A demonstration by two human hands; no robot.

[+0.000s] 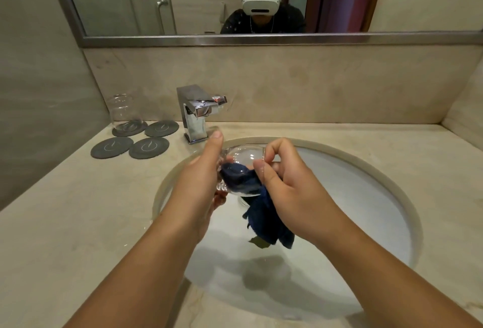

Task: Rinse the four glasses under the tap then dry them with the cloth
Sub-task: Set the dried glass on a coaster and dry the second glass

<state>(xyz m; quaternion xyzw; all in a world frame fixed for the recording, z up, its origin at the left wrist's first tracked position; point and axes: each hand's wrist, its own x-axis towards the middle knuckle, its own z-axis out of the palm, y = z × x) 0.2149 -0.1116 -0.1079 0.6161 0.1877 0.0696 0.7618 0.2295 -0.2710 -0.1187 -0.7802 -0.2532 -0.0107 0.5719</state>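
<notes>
Over the sink, my left hand [202,178] grips a clear glass [244,156] lying on its side. A dark blue cloth [251,191] is stuffed into the glass and hangs down below it. My right hand [285,186] pinches the cloth at the glass's rim. Another clear glass [125,112] stands upside down on the far left coaster. The chrome tap [197,113] stands behind the basin; no water runs from it.
Several dark round coasters [149,147] lie on the beige counter left of the tap. The white round basin [352,197] fills the middle. A mirror [209,0] hangs on the wall above. Bare counter stretches to the right of the basin.
</notes>
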